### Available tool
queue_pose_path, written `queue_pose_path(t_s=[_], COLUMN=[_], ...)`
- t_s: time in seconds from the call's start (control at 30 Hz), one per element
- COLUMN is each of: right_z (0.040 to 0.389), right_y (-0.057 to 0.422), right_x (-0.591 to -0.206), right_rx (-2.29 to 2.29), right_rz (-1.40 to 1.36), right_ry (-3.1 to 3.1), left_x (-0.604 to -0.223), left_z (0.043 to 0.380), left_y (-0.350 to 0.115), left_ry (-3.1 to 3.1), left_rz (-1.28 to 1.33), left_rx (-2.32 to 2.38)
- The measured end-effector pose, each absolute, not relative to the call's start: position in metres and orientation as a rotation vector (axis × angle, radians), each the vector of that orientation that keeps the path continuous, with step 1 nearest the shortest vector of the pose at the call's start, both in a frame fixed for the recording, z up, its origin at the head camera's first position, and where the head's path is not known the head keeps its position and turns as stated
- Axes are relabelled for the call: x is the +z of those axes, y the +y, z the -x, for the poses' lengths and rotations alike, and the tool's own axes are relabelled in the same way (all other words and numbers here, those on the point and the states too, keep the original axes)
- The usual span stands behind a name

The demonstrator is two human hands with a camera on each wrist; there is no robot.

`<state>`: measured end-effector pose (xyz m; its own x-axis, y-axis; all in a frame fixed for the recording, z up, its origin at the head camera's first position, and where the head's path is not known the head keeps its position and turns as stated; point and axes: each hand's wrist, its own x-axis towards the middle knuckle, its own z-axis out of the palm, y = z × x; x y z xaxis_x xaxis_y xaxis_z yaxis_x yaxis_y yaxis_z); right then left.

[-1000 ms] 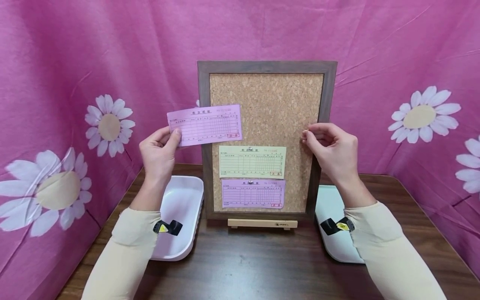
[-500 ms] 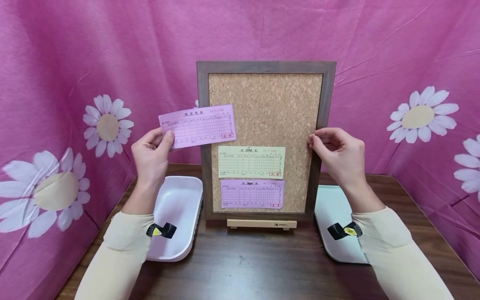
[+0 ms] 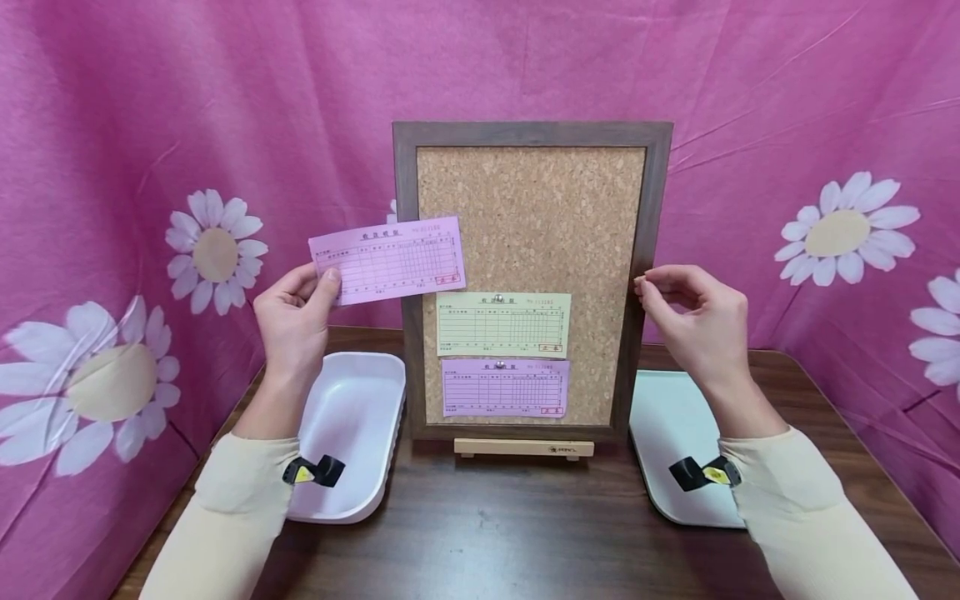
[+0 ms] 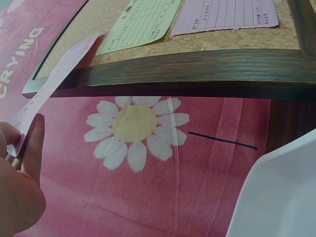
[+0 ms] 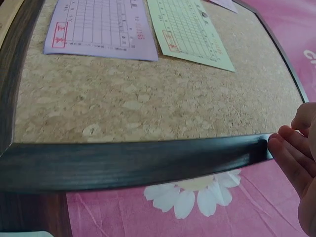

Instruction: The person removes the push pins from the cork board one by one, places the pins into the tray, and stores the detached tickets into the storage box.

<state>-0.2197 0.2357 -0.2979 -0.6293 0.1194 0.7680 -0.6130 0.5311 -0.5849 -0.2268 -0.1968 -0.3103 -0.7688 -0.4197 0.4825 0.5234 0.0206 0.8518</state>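
Note:
In the head view my left hand pinches the lower left corner of a pink receipt slip between thumb and fingers. The slip's right part overlaps the left frame edge of an upright corkboard. My right hand is at the board's right frame edge, thumb and fingertips pressed together on a tiny thing, apparently a pushpin, mostly hidden by the fingers. A yellow-green receipt slip and, below it, a purple receipt slip hang on the cork, each with a silver pushpin at the top.
A white tray stands left of the board, under my left forearm. On the right lies a pale green tray, partly behind my right wrist. The board rests on a wooden stand on the dark table, with a pink flowered cloth behind.
My right hand has moved right and down, from over the cork to the frame's right edge. My left hand has drawn the pink receipt slip a little left and down.

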Motion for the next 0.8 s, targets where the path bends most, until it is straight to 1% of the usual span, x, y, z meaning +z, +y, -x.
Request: queue_pose_path(t_s=[0.8], right_z=[0.205], right_y=[0.269], right_x=[-0.313], right_rx=[1.03], right_rz=[-0.305], right_ry=[-2.065], left_x=[-0.312], left_z=[0.215], left_y=[-0.214], left_ry=[-1.588], left_rz=[0.031], left_rx=[-1.86])
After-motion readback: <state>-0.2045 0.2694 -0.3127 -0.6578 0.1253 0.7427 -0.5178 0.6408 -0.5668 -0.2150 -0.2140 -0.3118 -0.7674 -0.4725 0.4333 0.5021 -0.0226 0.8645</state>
